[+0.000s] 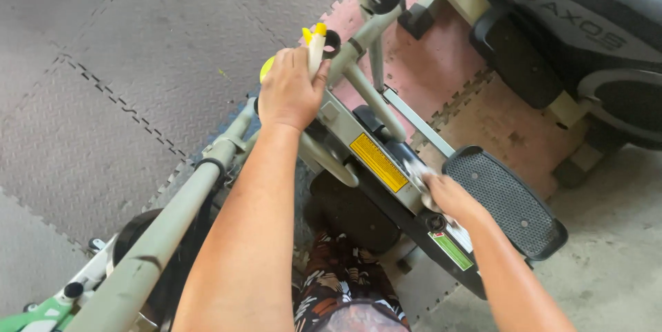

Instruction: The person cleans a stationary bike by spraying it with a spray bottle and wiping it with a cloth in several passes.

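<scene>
Wiping down the exercise machine's frame.

The left hand [289,91] grips a yellow-capped spray bottle [314,46] above the frame [376,159]; the right hand [447,194] presses what looks like a cloth [418,172], blurred, on the frame beside the pedal [503,197]. The wipe seems mid-stroke; next needs steady pressure along the bar.

The left hand [289,91] grips a yellow-tipped spray bottle [315,46] above the grey metal exercise machine frame [376,159]; the right hand [448,194] presses a white cloth [418,172] against it.
</scene>
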